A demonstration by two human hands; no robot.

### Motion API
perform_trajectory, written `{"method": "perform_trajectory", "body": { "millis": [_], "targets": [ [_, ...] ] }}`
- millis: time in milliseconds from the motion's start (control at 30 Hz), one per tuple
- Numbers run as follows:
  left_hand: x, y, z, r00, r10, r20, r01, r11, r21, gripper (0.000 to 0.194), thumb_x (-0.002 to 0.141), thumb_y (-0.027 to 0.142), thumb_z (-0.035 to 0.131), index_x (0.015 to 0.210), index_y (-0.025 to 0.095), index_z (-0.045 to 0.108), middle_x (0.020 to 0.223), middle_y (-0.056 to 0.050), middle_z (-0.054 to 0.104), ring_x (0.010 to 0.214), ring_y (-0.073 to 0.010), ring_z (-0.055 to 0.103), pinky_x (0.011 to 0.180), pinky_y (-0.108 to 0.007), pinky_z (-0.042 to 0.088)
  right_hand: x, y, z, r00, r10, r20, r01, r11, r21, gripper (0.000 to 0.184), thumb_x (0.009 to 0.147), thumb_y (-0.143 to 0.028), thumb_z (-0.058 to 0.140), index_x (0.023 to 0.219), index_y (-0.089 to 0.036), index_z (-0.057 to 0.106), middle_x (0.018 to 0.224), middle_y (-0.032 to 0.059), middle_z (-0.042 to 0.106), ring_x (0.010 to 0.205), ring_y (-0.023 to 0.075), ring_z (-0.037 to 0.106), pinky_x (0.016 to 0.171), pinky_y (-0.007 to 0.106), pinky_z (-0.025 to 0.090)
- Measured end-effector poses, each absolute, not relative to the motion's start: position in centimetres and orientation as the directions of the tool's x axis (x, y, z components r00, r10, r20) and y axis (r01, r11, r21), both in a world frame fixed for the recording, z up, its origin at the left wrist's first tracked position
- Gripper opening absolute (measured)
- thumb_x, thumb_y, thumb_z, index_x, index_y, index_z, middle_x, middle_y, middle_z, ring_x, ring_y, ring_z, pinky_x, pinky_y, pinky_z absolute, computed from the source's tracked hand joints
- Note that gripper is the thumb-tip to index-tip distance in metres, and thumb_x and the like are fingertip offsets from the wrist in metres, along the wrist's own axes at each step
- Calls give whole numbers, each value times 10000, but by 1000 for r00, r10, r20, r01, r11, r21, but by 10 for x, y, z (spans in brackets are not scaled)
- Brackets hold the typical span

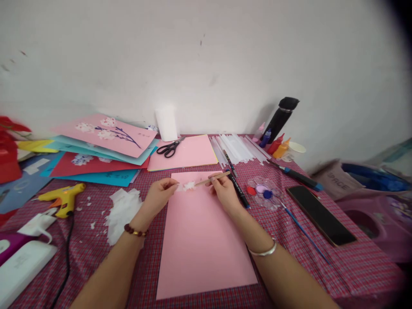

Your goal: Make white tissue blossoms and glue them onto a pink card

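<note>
Nearly crosswise over pink sheet, wooden stick points left, pinched in right hand; left hand, grip unclear.

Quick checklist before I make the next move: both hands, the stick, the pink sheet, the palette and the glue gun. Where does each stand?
1. Right hand has the wooden stick: ok, pinched, tip at the white clump.
2. Left hand has a grip: cannot tell; its fingertips are beside the clump, but any hold is too small to make out.
3. Pink sheet lies flat: ok, on the checked tablecloth.
4. Palette apart from the sheet: ok, to its right.
5. Loose scraps contained: not ok, scattered on the tablecloth at the left.
6. Glue gun cool: cannot tell from the picture.
</note>
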State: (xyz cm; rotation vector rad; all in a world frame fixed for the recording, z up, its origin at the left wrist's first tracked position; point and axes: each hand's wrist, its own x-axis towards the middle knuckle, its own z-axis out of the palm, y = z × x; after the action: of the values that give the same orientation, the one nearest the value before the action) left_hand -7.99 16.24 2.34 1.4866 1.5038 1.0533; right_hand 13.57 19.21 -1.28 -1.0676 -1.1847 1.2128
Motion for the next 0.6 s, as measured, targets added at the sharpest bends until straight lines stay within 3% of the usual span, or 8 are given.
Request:
{"method": "perform_trajectory", "body": {
  "millis": [267,433,600],
  "targets": [
    [-57,160,15,17,999,-31,356,23,934,186,650,256,580,802,150,569,592,48,537,524,-93,469,499,-203,330,135,192,-13,-4,997,81,-109,80,-991,216,775,-368,554,853,-167,559,655,-15,599,416,79,498,404,209,390],
    [-39,164,11,9,999,44,526,-42,849,86,669,243,551,634,165,552,564,41,523,541,-100,471,510,-209,329,137,191,-9,53,996,65,-148,72,-986,208,762,-363,557,824,-165,544,620,-19,596,390,73,478,382,200,377],
    [-35,174,9,8,994,104,640,-85,764,96,670,221,527,604,168,573,556,33,527,550,-106,466,504,-209,312,139,189,-5,160,986,50,-242,88,-966,181,755,-349,543,801,-174,533,561,-36,579,387,76,472,387,196,385]
  ]
}}
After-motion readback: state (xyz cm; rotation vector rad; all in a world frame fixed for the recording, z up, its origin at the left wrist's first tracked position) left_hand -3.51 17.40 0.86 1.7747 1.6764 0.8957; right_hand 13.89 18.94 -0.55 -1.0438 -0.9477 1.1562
